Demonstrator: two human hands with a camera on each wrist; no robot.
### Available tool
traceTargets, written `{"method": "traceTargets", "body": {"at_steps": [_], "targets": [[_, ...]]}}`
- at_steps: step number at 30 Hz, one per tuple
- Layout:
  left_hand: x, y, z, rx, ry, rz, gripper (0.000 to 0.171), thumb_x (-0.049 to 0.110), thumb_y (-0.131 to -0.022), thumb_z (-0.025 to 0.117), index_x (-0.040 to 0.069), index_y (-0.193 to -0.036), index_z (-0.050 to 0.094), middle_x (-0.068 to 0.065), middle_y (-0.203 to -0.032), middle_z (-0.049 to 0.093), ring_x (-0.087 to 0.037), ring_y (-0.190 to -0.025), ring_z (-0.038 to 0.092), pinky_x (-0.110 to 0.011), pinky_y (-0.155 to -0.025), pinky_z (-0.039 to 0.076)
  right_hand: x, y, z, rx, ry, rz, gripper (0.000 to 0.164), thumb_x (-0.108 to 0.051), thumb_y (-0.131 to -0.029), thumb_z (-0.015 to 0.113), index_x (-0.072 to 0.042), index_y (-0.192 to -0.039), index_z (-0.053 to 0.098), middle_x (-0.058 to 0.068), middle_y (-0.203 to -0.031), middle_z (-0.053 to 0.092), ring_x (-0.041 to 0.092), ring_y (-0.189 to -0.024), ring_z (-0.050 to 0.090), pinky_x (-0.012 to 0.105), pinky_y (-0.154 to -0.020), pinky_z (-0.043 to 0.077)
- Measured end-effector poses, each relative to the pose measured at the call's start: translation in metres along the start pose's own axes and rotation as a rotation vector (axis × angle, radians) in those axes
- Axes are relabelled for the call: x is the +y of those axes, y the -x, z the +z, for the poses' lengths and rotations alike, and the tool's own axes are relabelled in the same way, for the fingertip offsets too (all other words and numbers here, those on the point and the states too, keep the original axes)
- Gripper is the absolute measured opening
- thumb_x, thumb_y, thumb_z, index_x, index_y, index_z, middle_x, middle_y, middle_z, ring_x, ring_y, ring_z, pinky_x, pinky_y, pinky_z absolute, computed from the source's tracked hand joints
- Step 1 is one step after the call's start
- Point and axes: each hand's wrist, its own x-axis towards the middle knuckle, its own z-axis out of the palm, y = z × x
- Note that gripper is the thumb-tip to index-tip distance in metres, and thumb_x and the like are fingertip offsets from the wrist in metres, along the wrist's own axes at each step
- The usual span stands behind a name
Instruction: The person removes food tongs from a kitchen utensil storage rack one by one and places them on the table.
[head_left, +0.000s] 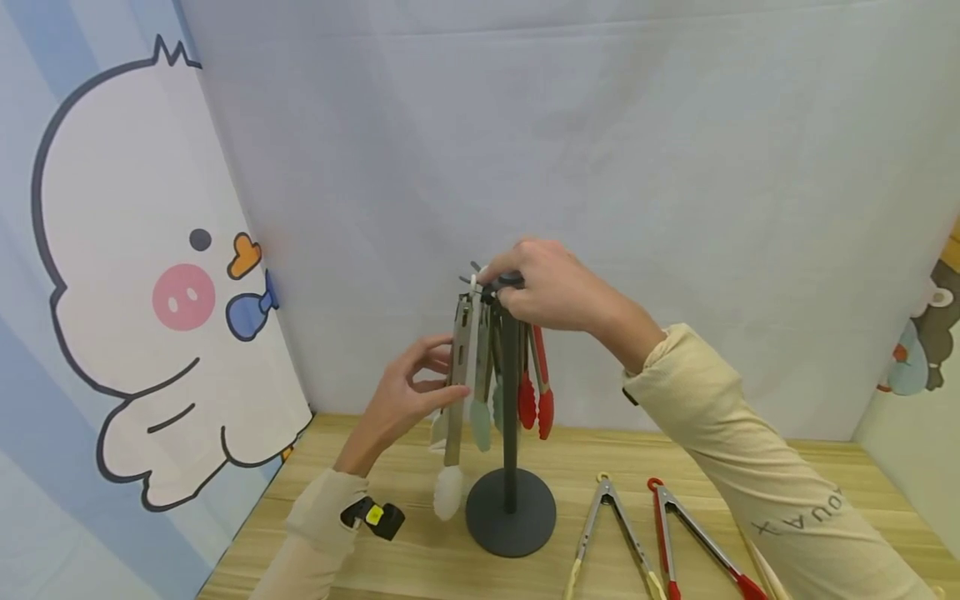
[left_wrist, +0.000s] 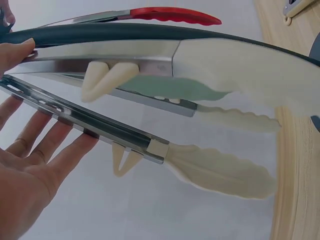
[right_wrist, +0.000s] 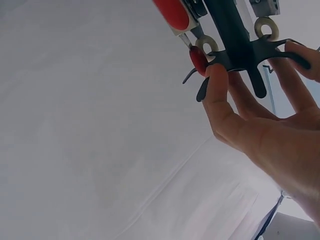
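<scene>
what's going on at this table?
A person's left hand holds a pair of white-tipped tongs beside a dark stand, with the tongs' arms spread. Their right hand grips the stand's hooked top. The tongs' top end is up at the hooks; I can't tell whether it is hung. Green-tipped tongs and red-tipped tongs hang there too. A yellow-tipped pair and another red pair lie on the table, right of the stand.

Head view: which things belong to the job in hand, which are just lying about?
In the job:
white tongs, in the left hand
dark stand, right hand at its top
green tongs and hanging red tongs on it

Lying on the table, probably idle for now:
yellow tongs
second red tongs
</scene>
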Motion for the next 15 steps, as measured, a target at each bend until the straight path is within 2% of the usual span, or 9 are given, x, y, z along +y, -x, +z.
{"method": "traceTargets", "body": {"at_steps": [4,15], "targets": [[0.019,0.004,0.001,0.013,-0.004,-0.006,0.057,0.003,-0.083,0.071,0.007,-0.135,0.048,-0.018,-0.113,0.057,-0.033,-0.100,0.057,-0.040,-0.086,0.050,0.003,-0.001,0.000,-0.011,-0.003,-0.010,0.037,-0.002,-0.089,0.046,-0.008,-0.118,0.068,0.013,-0.111,0.059,0.022,-0.072,0.040,0.031,-0.057,0.035],[0.029,0.009,-0.003,0.064,-0.054,-0.029,0.057,0.004,-0.082,0.071,0.006,-0.135,0.049,-0.019,-0.110,0.057,-0.033,-0.097,0.056,-0.045,-0.084,0.050,0.004,0.000,-0.001,-0.023,-0.001,-0.007,0.036,-0.004,-0.090,0.047,-0.008,-0.120,0.067,0.014,-0.111,0.057,0.022,-0.070,0.041,0.032,-0.058,0.036]]}}
